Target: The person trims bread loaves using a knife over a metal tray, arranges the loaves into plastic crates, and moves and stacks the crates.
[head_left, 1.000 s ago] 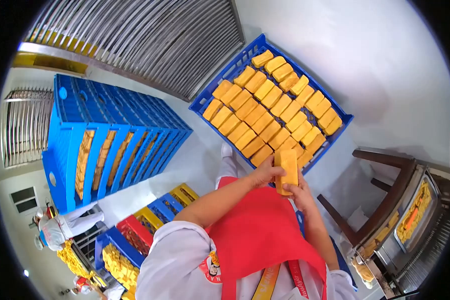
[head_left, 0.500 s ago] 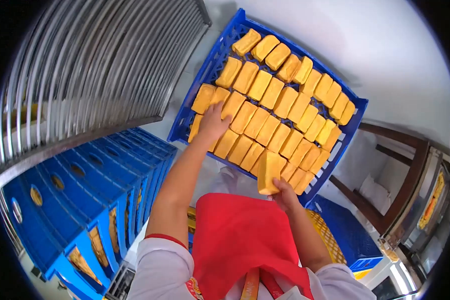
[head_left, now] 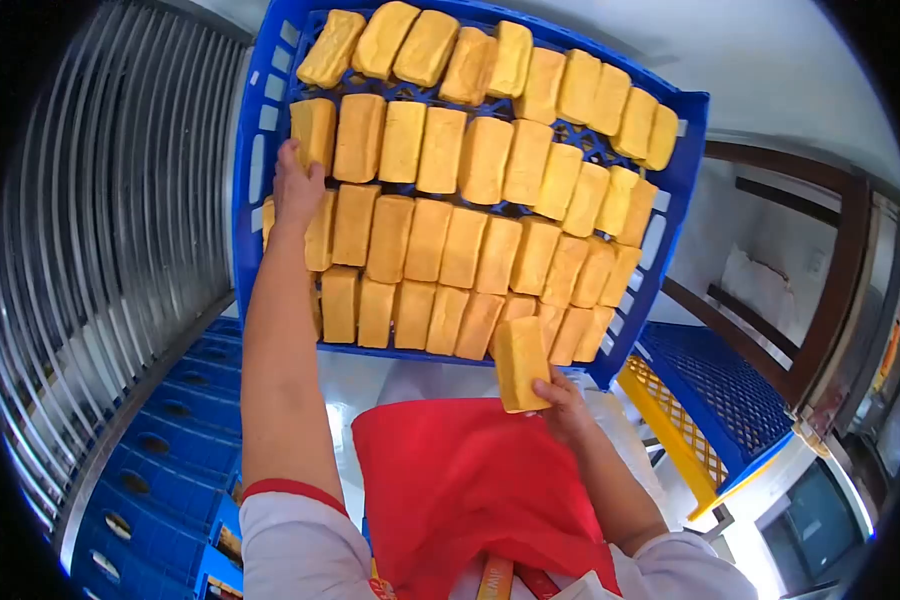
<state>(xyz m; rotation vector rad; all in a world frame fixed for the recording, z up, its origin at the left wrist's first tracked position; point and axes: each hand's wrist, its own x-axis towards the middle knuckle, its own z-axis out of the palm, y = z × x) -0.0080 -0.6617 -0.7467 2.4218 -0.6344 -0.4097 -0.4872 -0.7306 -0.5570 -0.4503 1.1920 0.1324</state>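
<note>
A large blue crate [head_left: 682, 190] holds rows of yellow-brown rectangular loaves [head_left: 443, 150]. My left hand [head_left: 297, 190] reaches over the crate's left side, its fingers touching the left end loaf [head_left: 315, 130] of the second row from the top. Near the crate's front right edge, my right hand [head_left: 562, 398] grips one loaf [head_left: 522, 365] by its lower right corner, thumb on top. This held loaf is above the front row and hides part of the loaves behind it.
Metal racking [head_left: 140, 190] stands at the left, with stacked blue crates [head_left: 160, 430] below it. On the right are a dark wooden frame [head_left: 838, 290], a blue crate [head_left: 715, 390] and a yellow crate [head_left: 670, 425]. My red apron [head_left: 470, 460] is in front.
My left hand has left the right hand's loaf and moved to the crate's left side. The view has come closer to the crate and turned. My right hand keeps its loaf.
</note>
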